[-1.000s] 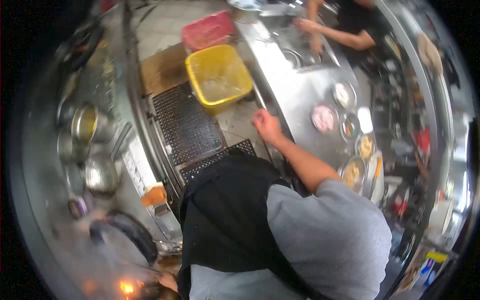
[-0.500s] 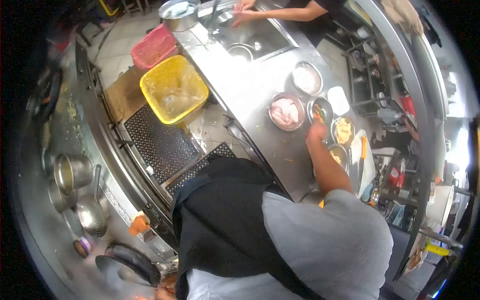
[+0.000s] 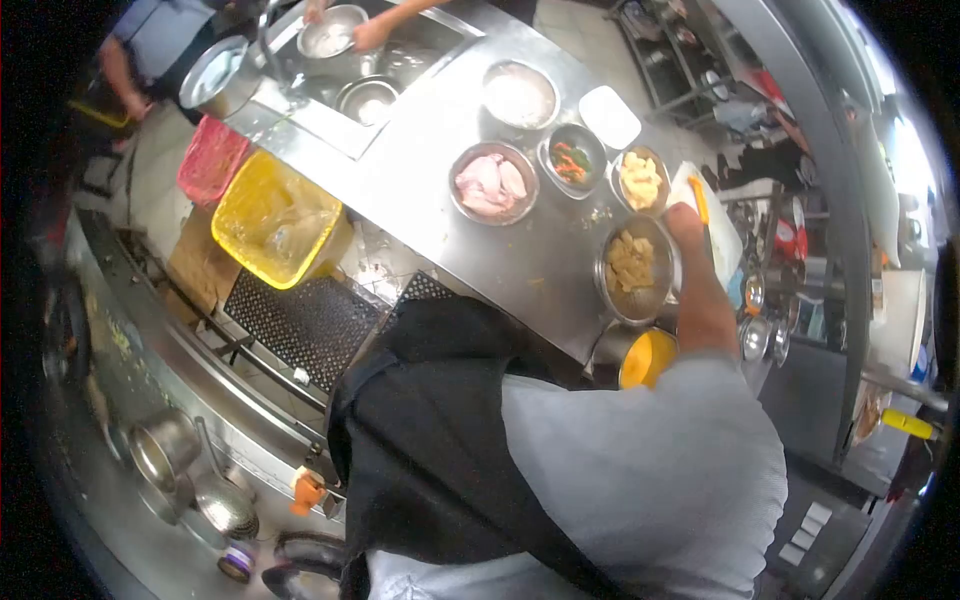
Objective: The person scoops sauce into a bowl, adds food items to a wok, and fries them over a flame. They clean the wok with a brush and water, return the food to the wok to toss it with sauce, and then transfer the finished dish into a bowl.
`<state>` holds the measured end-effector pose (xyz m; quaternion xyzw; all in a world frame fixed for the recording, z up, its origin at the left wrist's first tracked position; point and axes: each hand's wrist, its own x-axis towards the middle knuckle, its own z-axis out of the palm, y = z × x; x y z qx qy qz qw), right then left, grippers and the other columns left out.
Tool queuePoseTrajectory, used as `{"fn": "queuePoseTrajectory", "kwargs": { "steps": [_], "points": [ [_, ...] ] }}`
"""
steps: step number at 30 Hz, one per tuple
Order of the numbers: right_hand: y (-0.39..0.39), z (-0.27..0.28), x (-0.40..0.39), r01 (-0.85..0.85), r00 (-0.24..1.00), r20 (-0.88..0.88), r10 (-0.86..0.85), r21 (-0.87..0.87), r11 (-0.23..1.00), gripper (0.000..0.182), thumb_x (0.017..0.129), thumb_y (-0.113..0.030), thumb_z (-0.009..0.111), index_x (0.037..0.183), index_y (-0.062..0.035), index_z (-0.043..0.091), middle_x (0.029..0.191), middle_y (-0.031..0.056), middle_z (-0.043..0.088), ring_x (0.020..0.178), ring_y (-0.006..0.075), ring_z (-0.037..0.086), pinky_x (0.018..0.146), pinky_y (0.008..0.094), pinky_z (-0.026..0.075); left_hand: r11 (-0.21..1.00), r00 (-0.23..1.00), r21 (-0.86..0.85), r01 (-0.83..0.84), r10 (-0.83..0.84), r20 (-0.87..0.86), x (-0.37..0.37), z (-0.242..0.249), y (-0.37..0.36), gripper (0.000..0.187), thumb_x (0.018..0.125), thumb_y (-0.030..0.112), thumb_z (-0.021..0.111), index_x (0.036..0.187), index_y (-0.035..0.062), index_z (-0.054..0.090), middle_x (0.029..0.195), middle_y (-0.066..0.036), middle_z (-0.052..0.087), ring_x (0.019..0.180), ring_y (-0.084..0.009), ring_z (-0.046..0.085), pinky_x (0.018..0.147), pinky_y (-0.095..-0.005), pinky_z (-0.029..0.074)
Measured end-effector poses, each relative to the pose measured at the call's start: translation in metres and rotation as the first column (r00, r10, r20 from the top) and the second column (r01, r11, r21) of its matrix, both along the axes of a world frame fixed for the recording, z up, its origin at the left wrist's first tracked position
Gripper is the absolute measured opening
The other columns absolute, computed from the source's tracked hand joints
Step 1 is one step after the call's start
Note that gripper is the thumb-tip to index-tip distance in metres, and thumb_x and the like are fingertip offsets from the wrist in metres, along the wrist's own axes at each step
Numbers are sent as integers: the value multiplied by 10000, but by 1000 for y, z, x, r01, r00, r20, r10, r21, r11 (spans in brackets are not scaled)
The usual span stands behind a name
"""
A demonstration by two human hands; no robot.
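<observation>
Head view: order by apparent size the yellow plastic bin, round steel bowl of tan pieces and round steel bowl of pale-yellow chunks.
Yellow plastic bin
Bowl of tan pieces
Bowl of pale-yellow chunks

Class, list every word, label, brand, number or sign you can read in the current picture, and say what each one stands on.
No text can be read anywhere in this view.
Purple-banded container, lower left: any print is too small and blurred to read.
Yellow object, far right: no legible lettering.
</observation>
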<state>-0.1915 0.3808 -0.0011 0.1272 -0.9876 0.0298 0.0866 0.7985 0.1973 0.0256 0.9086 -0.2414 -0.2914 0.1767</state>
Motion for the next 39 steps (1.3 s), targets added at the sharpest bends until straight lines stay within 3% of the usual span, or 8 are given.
{"fn": "queuePoseTrajectory", "kwargs": {
  "steps": [6,22,24,26,28,29,34,39],
  "points": [
    [69,-28,-9,-319,838,525,152,243,916,306,798,-323,625,992,-94,684,969,151,697,949,322,664,830,432,523,1000,999,1,19,-19,-45,-10,-11,-33,245,918,173,534,1120,37,561,703,-50,559,464,-156,489,410,-311,438],
    [-57,173,26,-519,657,748,97,354,778,376,711,-187,665,1059,-44,673,1039,217,660,955,339,638,838,410,495,921,925,-109,-373,361,-116,98,-36,96,194,942,226,541,1030,57,576,638,-31,534,448,-146,486,395,-305,436],
    [-31,147,-63,-844,506,641,577,232,483,407,846,-223,607,1207,-36,591,1140,165,642,978,284,634,864,398,497,822,841,-192,-536,500,-208,149,-61,181,191,945,232,542,1018,60,578,630,-28,531,446,-145,485,393,-304,436],
    [-141,191,-25,-767,326,772,546,-122,630,432,781,-63,603,1211,-26,602,1048,98,666,945,214,624,868,341,486,701,452,-280,-656,68,-889,230,-97,253,190,948,239,543,1007,62,580,622,-26,528,444,-144,485,391,-304,436],
    [-248,219,48,-780,243,677,695,-289,555,357,705,14,532,1041,2,651,921,26,652,890,130,588,807,290,482,792,810,-178,-584,554,-195,153,-60,203,143,937,206,533,1008,84,552,626,-57,528,435,-186,475,375,-329,382],
    [-297,221,72,-787,180,680,711,-333,519,389,695,19,557,1069,31,662,984,70,690,916,169,608,856,317,481,555,641,-365,-748,746,-179,110,-43,173,126,917,171,529,1010,88,545,634,-65,530,449,-197,481,379,-363,369],
    [-453,223,325,-783,-208,243,947,-621,-13,296,800,45,521,1082,56,611,1018,76,668,912,162,576,859,291,450,547,631,-325,-772,721,-286,43,7,182,474,920,100,561,1387,95,477,649,-40,535,437,-143,473,393,-297,409],
    [-541,229,618,-778,-607,166,777,-319,-541,218,860,-115,558,987,50,622,772,150,651,689,155,555,656,345,470,552,672,-407,-728,695,-258,79,3,206,564,896,104,558,1442,69,419,630,-48,528,415,-159,494,375,-318,417]
  ]
}}
